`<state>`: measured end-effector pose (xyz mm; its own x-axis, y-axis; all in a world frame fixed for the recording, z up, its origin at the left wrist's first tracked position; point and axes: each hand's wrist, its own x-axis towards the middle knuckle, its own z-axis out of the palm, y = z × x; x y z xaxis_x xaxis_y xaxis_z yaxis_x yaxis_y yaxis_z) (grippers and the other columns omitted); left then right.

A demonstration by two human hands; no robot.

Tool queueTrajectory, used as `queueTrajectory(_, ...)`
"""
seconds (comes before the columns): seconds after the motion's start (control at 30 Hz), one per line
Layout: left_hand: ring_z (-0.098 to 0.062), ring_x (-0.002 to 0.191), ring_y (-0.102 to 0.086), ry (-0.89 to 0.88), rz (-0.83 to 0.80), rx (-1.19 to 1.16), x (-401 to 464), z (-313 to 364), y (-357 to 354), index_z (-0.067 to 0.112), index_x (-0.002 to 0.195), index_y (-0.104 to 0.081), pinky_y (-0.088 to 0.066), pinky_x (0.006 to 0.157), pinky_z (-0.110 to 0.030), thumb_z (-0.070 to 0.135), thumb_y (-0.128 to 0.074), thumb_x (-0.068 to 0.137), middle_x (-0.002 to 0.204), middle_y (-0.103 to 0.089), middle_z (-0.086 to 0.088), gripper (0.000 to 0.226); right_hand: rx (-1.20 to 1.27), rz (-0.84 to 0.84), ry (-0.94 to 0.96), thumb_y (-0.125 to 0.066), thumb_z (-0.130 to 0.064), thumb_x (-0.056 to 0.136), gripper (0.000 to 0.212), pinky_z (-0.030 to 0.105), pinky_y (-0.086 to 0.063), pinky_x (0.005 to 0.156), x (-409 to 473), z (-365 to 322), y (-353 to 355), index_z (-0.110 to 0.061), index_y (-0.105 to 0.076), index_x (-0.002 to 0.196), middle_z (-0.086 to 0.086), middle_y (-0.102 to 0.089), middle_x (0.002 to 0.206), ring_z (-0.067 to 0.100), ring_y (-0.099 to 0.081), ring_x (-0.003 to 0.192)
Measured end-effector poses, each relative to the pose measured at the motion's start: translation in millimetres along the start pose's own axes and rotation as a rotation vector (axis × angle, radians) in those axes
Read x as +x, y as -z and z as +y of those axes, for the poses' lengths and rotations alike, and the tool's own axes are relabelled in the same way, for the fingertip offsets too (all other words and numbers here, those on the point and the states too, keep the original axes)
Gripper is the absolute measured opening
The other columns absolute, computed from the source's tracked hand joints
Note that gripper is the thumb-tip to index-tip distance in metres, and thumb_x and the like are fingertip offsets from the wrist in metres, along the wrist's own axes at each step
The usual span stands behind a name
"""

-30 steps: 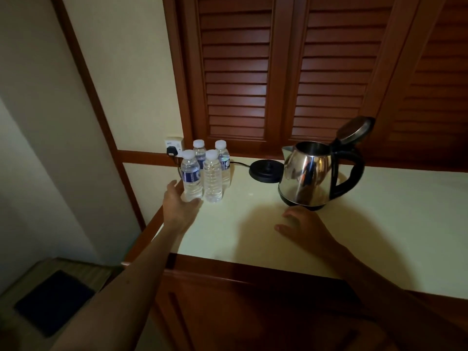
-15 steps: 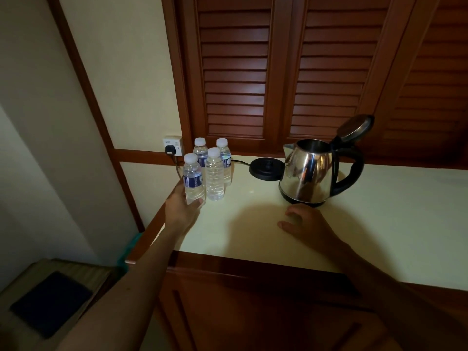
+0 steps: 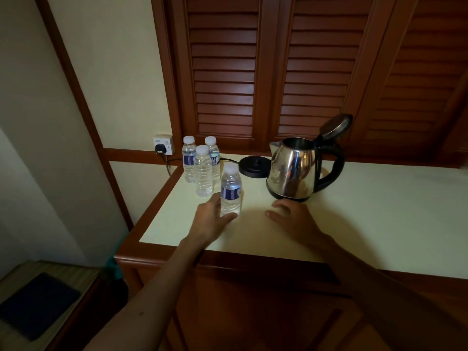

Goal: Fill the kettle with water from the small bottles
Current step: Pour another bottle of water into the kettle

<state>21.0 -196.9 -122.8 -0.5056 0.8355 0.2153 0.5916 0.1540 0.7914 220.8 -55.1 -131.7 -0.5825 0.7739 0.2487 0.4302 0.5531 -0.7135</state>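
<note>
A steel kettle (image 3: 293,171) with a black handle stands on the cream counter (image 3: 367,214), its lid tipped open. My left hand (image 3: 211,220) grips the lower part of a small capped water bottle (image 3: 230,190) with a blue label, upright and apart from the others. Three more small bottles (image 3: 201,164) stand together at the counter's back left corner. My right hand (image 3: 295,217) rests on the counter just in front of the kettle, fingers loosely bent, holding nothing.
The kettle's black base (image 3: 254,167) sits behind the bottles, its cord running to a wall socket (image 3: 163,144). Wooden louvred doors (image 3: 278,72) rise behind the counter. The counter's left edge drops off beside a low striped seat (image 3: 38,295).
My left hand has taken the front-left bottle and moved it right and toward me, away from the group. My right hand has stayed in front of the kettle.
</note>
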Motion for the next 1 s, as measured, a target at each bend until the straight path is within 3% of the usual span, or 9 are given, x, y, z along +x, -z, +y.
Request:
queueTrajectory(0.1,-0.022,0.118,-0.062,-0.026,-0.084,-0.022,9,17,-19,0.017,0.137,-0.051,-0.051,0.1,-0.037,0.023,-0.081,0.079,0.131,-0.064,-0.005,0.066,0.133,0.048,-0.035,-0.066,-0.038,0.087,0.032,0.032,-0.055,0.082,3,-11,7,-0.014,-0.066,0.108,0.001,-0.069,0.1,0.009,-0.065,0.088)
queueTrajectory(0.2,-0.023,0.124,-0.059,-0.068,-0.15,-0.046,13,26,-34,0.016,0.141,-0.046,-0.049,0.104,-0.039,0.022,-0.08,0.08,0.137,-0.06,-0.007,0.07,0.134,0.131,0.074,-0.06,-0.024,0.093,0.017,0.013,-0.052,0.071,9,-30,19,-0.011,-0.064,0.103,0.002,-0.066,0.093,-0.001,-0.062,0.078)
queueTrajectory(0.33,-0.021,0.124,-0.058,-0.079,-0.159,-0.05,17,22,-43,0.022,0.144,-0.045,-0.047,0.106,-0.042,0.028,-0.079,0.082,0.138,-0.06,-0.004,0.071,0.183,0.233,0.206,-0.058,-0.023,0.095,0.022,0.016,-0.052,0.078,30,-61,37,-0.008,-0.064,0.109,-0.003,-0.066,0.098,-0.001,-0.063,0.088)
queueTrajectory(0.43,-0.02,0.122,-0.06,-0.082,-0.164,-0.061,18,19,-42,0.025,0.143,-0.045,-0.048,0.104,-0.039,0.029,-0.079,0.081,0.136,-0.062,-0.003,0.071,0.044,0.18,0.291,-0.065,-0.031,0.089,0.029,0.008,-0.046,0.068,45,-83,47,-0.009,-0.067,0.108,-0.002,-0.068,0.092,-0.002,-0.061,0.08)
queueTrajectory(0.57,-0.021,0.124,-0.058,-0.055,-0.184,-0.033,19,20,-43,0.026,0.146,-0.042,-0.046,0.105,-0.038,0.035,-0.075,0.084,0.138,-0.06,-0.002,0.07,-0.25,0.007,0.343,-0.067,-0.039,0.085,0.028,0.022,-0.044,0.065,61,-101,51,-0.011,-0.071,0.089,0.001,-0.066,0.077,0.012,-0.059,0.071)
queueTrajectory(0.73,-0.021,0.12,-0.06,-0.027,-0.163,-0.112,20,25,-43,0.02,0.14,-0.048,-0.048,0.099,-0.031,0.036,-0.08,0.08,0.135,-0.062,-0.002,0.07,-0.355,-0.054,0.268,-0.066,-0.045,0.083,0.033,0.027,-0.046,0.065,70,-111,49,-0.012,-0.071,0.087,-0.001,-0.065,0.077,0.012,-0.058,0.074)
queueTrajectory(0.87,-0.022,0.108,-0.065,-0.059,-0.121,-0.132,21,25,-42,0.022,0.136,-0.056,-0.046,0.088,-0.024,0.032,-0.079,0.081,0.125,-0.068,-0.002,0.061,-0.364,-0.107,0.288,-0.065,-0.035,0.088,0.028,0.022,-0.035,0.062,66,-117,51,-0.008,-0.07,0.086,0.0,-0.06,0.076,0.005,-0.052,0.071)
queueTrajectory(1.0,-0.018,0.107,-0.067,-0.059,-0.144,-0.168,22,23,-40,0.023,0.135,-0.059,-0.051,0.097,-0.034,0.031,-0.081,0.079,0.124,-0.069,-0.001,0.061,-0.398,-0.138,0.386,-0.059,-0.023,0.091,0.02,0.027,-0.033,0.07,65,-114,53,-0.005,-0.069,0.085,0.008,-0.056,0.085,0.014,-0.048,0.079)
